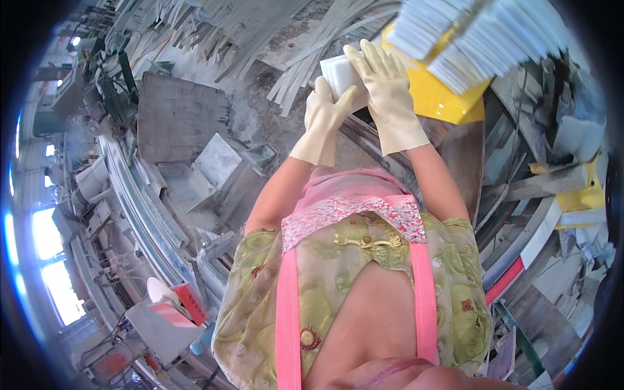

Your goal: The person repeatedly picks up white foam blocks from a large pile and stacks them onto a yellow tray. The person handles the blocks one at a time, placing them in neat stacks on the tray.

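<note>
Cream rubber gloves cover both hands, held out in front of me at the top of the head view. Between them is a small stack of white rectangular slabs, its layered edges showing. My left hand grips the near left side, thumb up against the slabs. My right hand lies along the right side, its fingers close together and reaching over the far edge. The slabs partly hide the left fingers. Just beyond the right hand, rows of thin white slabs stand on edge on a yellow support.
Long thin pale strips lie piled ahead. A worn grey board and a pale block are at the left, beside long curved-looking metal rails. Scrap pieces crowd the right. A grey box stands at lower left.
</note>
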A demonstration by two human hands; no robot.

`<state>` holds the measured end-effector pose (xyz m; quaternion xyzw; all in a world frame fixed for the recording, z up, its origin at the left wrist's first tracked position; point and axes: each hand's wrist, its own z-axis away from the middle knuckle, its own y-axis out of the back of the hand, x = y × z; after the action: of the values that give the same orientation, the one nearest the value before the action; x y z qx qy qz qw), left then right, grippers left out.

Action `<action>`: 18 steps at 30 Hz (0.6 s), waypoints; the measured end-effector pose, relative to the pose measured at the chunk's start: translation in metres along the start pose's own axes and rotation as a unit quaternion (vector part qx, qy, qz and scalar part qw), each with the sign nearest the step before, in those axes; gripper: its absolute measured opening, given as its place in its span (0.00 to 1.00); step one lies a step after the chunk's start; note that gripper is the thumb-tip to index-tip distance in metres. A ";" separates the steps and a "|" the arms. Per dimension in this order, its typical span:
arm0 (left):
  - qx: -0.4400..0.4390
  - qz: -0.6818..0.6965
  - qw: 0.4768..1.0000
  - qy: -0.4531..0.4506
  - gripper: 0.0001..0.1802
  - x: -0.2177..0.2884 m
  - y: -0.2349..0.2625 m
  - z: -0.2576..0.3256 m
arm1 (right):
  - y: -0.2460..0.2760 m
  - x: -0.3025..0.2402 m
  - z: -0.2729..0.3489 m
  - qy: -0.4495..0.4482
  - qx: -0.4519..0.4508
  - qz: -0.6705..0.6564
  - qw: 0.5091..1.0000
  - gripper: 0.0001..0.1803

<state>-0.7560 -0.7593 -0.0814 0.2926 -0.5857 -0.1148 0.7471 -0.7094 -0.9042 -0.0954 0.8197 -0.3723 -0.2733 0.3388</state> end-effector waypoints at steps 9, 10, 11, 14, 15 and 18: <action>0.169 0.089 0.978 -0.084 0.28 -0.103 0.123 -0.071 | -0.118 -0.109 -0.125 -0.279 -0.153 -0.581 0.749 0.26; 0.189 0.089 0.973 -0.100 0.27 -0.112 0.133 -0.076 | -0.134 -0.128 -0.141 -0.240 -0.172 -0.650 0.700 0.36; 0.213 0.082 0.968 -0.102 0.27 -0.122 0.142 -0.082 | -0.146 -0.148 -0.148 -0.216 -0.154 -0.669 0.695 0.39; 0.262 0.081 0.957 -0.098 0.27 -0.143 0.164 -0.103 | -0.173 -0.201 -0.166 -0.260 -0.129 -0.584 0.758 0.45; 0.256 0.112 0.958 -0.063 0.28 -0.150 0.171 -0.109 | -0.180 -0.210 -0.176 -0.273 -0.153 -0.576 0.755 0.43; 0.272 0.162 0.949 -0.004 0.31 -0.167 0.193 -0.133 | -0.210 -0.232 -0.216 -0.248 -0.183 -0.569 0.762 0.31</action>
<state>-0.7120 -0.4784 -0.1251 0.3857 -0.6371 0.1702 0.6453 -0.6018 -0.5405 -0.0752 0.7069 0.1492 -0.6725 0.1607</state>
